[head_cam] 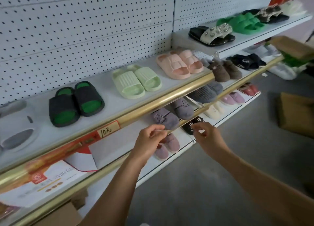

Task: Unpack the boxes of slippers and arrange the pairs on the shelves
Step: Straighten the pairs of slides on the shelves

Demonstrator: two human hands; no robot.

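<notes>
A white pegboard wall backs tiers of shelves with gold rails (171,96), over a grey floor. On the top shelf, left to right, stand a grey pair, black-and-green slides (75,103), mint slides (136,83) and pink slides (180,63): moulded foam by the look, probably light, springy and best taken across the strap. One tier down sit plush purple slippers (165,117), likely soft and easily squashed, so better lifted at the heel. The left hand (148,140) hangs just in front of them, fingers loosely curled, seemingly empty. The right hand (206,134), near black slippers (192,125), pinches its fingertips together; whether on anything I cannot tell. Cardboard boxes (295,113) wait far right.
</notes>
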